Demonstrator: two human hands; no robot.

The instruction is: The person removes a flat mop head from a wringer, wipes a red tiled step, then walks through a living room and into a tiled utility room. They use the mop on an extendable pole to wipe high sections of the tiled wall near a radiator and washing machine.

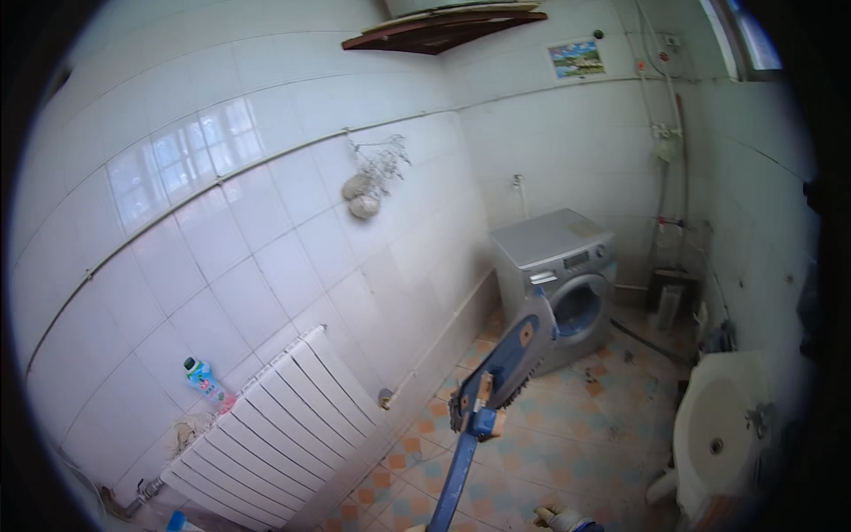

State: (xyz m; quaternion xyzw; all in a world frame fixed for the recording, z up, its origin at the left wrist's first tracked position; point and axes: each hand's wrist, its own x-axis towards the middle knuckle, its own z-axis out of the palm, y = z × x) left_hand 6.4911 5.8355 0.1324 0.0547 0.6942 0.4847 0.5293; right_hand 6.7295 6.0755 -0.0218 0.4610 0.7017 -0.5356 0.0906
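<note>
A blue flat mop (497, 372) is tilted up off the tiled floor, its long head angled toward the washing machine and dark fringe hanging along the edges. Its blue handle (455, 475) runs down to the bottom edge of the picture. There, a pale sliver of my left hand (417, 529) shows against the handle; most of that hand is cut off. My right hand (565, 519), in a light, soiled glove, is apart from the handle at the bottom edge. Its fingers point left and nothing shows in them.
A grey front-loading washing machine (552, 246) stands in the corner. A white radiator (279, 425) lines the left wall, with a plastic bottle (207, 382) and a cloth (189, 431) behind its top. On the right is a washbasin (711, 412). Dark debris (588, 376) lies on the floor.
</note>
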